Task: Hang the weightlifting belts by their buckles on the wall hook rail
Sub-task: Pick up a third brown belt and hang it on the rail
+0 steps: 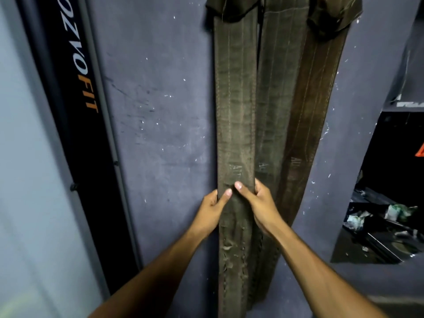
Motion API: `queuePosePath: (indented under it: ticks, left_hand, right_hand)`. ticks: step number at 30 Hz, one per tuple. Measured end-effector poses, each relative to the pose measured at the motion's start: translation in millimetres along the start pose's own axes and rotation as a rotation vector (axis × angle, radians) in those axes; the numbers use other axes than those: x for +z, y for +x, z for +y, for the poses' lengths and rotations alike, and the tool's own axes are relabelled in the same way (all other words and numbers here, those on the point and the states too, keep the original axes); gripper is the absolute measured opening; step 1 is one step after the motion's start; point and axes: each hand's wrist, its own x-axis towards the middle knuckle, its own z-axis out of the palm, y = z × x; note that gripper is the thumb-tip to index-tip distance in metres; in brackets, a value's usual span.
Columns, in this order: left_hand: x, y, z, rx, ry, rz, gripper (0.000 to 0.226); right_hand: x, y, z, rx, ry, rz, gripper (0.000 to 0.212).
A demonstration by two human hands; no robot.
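Belt [236, 111]: worn, stitched, flat; gripped.

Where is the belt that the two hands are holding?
In the head view, the leftmost belt hangs down the grey wall, beside two more belts on its right. The left hand and right hand grip its edges low down.

A scuffed, paint-flecked blue-grey wall [160, 134] fills the middle of the frame. Three long, worn, dark brown stitched leather belts [236, 99] hang flat against it, side by side and overlapping, from the top centre downward.
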Motion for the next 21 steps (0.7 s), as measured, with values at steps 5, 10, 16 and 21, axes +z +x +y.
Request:
queuePosePath:
  ticks: [5,10,16,21]
  left_hand:
    - [0.5,-41.0,-25.4,-0.072,0.012,0.012,0.031]
    - [10.2,-71.1,-25.6,-0.144,-0.003,-0.037,0.025]
    - [10.4,-130.0,-62.0,-0.270,0.070,-0.032,0.028]
    - [21.5,-150.2,-63.0,-0.275,0.118,0.032,0.033]
  right_hand:
    - [-10.9,-34.3,20.7,0.020,-0.026,0.052,0.015]
    - [-20.2,-64.1,15.4,0.126,-0.015,-0.018,0.022]
    - [-38.2,-115.6,34.9,0.219,-0.280,-0.090,0.023]
    - [-49.3,-125.7,33.1,0.269,-0.267,-0.141,0.028]
